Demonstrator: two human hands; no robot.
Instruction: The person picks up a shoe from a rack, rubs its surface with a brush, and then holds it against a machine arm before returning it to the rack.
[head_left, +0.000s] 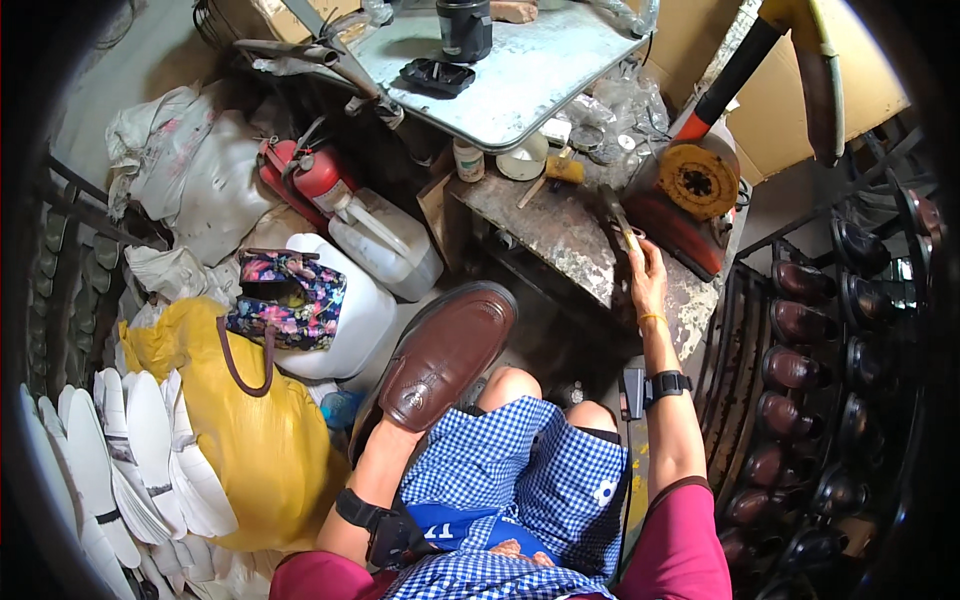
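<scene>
on the lap, head view: brown loafer (440, 358) sits sole-down over the checked apron (520, 480), toe pointing away. left hand (395, 432) is pushed inside the shoe's opening, so its fingers are hidden; cannot tell its shape. right hand (645, 275) reaches to the stained workbench (560, 225), fingers curled around a dark-handled brush or tool (620, 215). judgement: tool pick-up step; next move calls for bringing it to the shoe with the left hand bracing from within. tool tip blurred. rack of dark shoes (800, 340) at right, partly cut off.
</scene>
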